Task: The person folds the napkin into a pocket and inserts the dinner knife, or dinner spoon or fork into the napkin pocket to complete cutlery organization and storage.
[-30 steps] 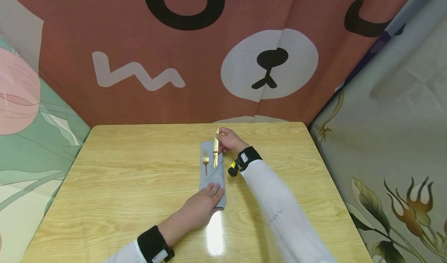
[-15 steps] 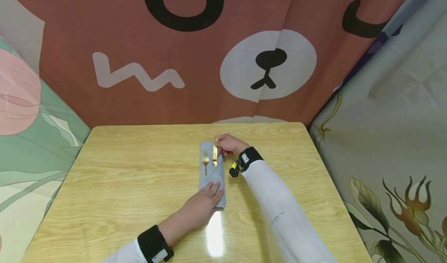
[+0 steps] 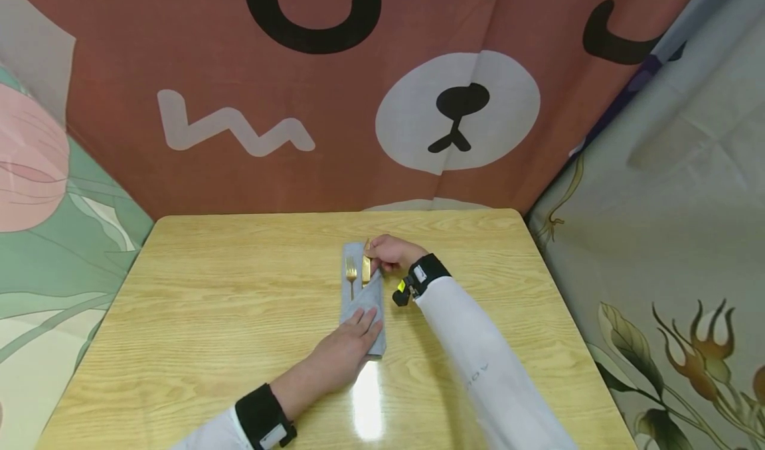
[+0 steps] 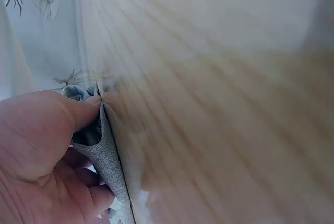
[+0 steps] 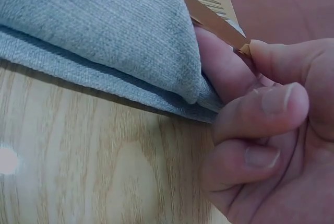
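In the head view a grey-blue folded napkin [image 3: 370, 299] lies lengthwise on the table, its diagonal fold forming a pocket. A gold fork [image 3: 351, 272] stands in it on the left, tines showing. My right hand [image 3: 394, 252] pinches a gold knife [image 3: 366, 271] between thumb and forefinger beside the fork. The right wrist view shows the knife's blade [image 5: 211, 19] running into the pocket; its tip is hidden by the cloth. My left hand [image 3: 340, 354] lies across the napkin's near end; in the left wrist view thumb and fingers grip the cloth [image 4: 108, 156] from both sides.
A light wood-grain table [image 3: 239, 291] spans the lower view. Behind it hangs a brown bear-print cloth [image 3: 335, 171], and a pale floral curtain [image 3: 657, 237] flanks the right side. Both wrists wear black straps.
My right hand has moved toward me, and the knife has slid further down into the napkin, slightly leftward. The left hand and the fork have stayed almost still.
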Motion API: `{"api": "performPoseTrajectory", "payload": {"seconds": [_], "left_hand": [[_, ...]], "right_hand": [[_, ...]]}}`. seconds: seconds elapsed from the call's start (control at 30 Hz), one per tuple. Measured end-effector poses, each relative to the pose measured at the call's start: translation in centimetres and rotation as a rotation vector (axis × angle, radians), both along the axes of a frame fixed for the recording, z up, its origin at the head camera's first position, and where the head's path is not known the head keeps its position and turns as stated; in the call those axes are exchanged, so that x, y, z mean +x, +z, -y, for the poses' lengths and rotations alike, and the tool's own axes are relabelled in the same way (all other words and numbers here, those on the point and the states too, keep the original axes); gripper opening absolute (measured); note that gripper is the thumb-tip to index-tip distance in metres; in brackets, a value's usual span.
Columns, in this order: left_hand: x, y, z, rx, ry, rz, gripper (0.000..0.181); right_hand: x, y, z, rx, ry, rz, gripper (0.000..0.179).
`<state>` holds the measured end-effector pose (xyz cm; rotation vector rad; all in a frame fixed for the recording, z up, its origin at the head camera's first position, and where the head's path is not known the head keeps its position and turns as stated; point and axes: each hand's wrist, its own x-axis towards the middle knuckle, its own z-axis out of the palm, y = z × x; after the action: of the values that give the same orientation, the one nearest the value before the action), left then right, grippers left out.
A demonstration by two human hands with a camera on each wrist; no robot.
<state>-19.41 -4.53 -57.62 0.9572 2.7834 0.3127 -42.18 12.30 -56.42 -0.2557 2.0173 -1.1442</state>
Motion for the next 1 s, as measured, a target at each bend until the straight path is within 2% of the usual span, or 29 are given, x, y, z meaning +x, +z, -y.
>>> {"api": "performPoseTrajectory", "payload": {"seconds": [0.37,0.5,0.8,1.0], "left_hand": [[0.05,-0.04,0.14,0.0,-0.004,-0.02,0.061],[0.06,0.18,0.17,-0.001,-0.001,-0.003,0.061],[0.01,0.08,0.23,0.011,-0.007,-0.016,0.06],[-0.03,0.01,0.2,0.005,-0.009,-0.011,0.06]], "right_hand": [[0.63,0.32,0.08,-0.015,0.049,0.022,0.033],[0.87,0.34,0.18,-0.012,0.071,0.037,0.035],[0.6,0.8,0.27,0.157,0.073,-0.026,0.049],[0.6,0.77,-0.24,0.097,0.077,0.015,0.048]]}}
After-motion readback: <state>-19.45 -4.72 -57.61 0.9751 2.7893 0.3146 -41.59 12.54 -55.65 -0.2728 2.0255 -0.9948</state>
